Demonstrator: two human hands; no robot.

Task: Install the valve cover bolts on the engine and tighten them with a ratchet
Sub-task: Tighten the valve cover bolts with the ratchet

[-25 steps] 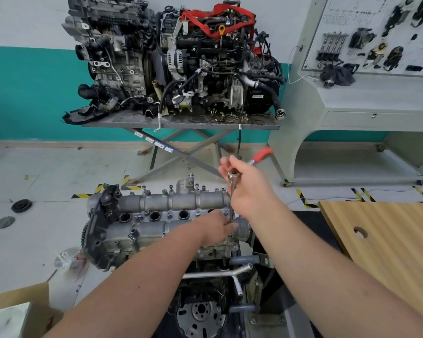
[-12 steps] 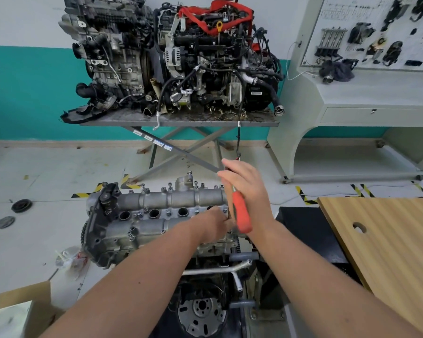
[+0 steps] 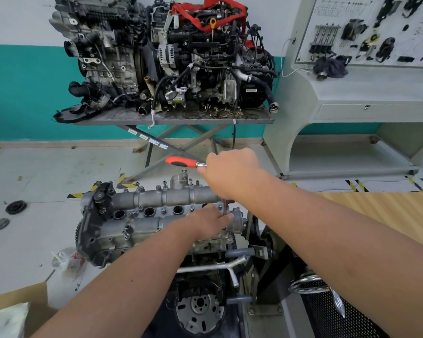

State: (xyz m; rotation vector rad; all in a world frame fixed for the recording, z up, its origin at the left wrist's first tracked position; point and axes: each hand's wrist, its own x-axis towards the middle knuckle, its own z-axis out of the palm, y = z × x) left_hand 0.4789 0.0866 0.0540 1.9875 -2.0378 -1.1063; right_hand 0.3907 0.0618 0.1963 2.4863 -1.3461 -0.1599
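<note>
- The ratchet sits over the right end of the valve cover, its red handle now pointing left and level; half a second ago it hung down toward the person.
- A thin extension bar runs from under the right hand down to the cover's right end.
- The right hand is wrapped over the ratchet head, fingers curled around it.
- The left hand stays on the cover, fingers pinching the bar's lower end.
- Bolts stand along the cover's far edge.
- The engine sits on its stand in front of a wooden tabletop at right.
</note>
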